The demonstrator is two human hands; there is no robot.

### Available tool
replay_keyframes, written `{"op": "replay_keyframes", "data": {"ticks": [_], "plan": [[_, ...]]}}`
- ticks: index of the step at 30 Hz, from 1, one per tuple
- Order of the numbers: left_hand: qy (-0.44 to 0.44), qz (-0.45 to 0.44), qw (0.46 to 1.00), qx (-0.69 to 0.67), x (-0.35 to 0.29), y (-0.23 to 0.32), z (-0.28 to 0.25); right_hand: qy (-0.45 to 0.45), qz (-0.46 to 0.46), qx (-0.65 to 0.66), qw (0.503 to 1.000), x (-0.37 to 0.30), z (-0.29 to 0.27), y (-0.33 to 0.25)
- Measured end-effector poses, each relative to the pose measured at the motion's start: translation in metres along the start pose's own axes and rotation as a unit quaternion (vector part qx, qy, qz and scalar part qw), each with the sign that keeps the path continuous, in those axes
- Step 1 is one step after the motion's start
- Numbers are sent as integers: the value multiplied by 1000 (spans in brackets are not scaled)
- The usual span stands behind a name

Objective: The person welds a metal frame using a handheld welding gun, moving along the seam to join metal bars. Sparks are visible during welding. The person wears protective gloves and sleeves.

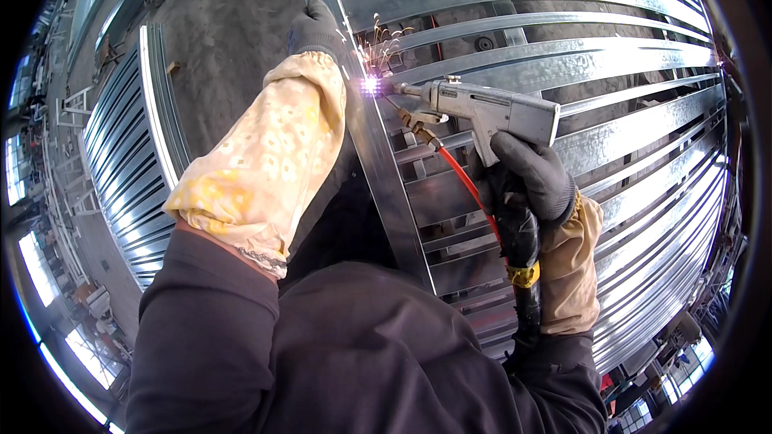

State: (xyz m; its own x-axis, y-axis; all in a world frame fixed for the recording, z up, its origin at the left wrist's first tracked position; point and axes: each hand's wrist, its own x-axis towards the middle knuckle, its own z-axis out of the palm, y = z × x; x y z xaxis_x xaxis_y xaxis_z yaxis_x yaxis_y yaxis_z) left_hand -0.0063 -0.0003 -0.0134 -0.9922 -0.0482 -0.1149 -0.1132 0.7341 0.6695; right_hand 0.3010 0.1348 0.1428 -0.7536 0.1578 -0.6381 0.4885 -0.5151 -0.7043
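You're holding a grey welding gun (490, 112) in the middle of the view, its nozzle pointing left at a long steel bar (378, 145) that is running from the top centre down toward your chest. A bright violet spark (370, 85) is glowing right where the tip is meeting the bar's edge, and small sparks are flying up just above it. Your right hand (527, 173), in a dark glove, is wrapping shut around the gun's grip, fingers curled tight. A red hose (466, 185) and a black cable (523, 273) with a yellow band are hanging down from the gun past your wrist. Your left hand (315, 28), also dark-gloved, is pressing on the bar above the spark, fingers closing over its edge. A yellow flowered sleeve (265, 161) is covering your left forearm and a tan one (567, 265) your right. Under the bar, ribbed galvanized rails (627, 72) are lying in rows across the right side. Another ribbed panel (129, 153) is lying to the left on the concrete floor (233, 32).
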Motion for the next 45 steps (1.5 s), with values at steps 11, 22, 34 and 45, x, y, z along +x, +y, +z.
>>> {"op": "replay_keyframes", "data": {"ticks": [11,22,34,45], "plan": [[10,-4,1000,14,0,1,0,-2,-10,12,1000,-5,0,5],[4,-11,1000,7,-5,8,-6,-9,9,14,1000,-11,0,5],[23,-1,1000,18,-2,4,-1,1,9,7,1000,-17,-2,12],[23,-3,999,27,-2,6,-3,1,15,-5,1000,-23,-1,12]]}}
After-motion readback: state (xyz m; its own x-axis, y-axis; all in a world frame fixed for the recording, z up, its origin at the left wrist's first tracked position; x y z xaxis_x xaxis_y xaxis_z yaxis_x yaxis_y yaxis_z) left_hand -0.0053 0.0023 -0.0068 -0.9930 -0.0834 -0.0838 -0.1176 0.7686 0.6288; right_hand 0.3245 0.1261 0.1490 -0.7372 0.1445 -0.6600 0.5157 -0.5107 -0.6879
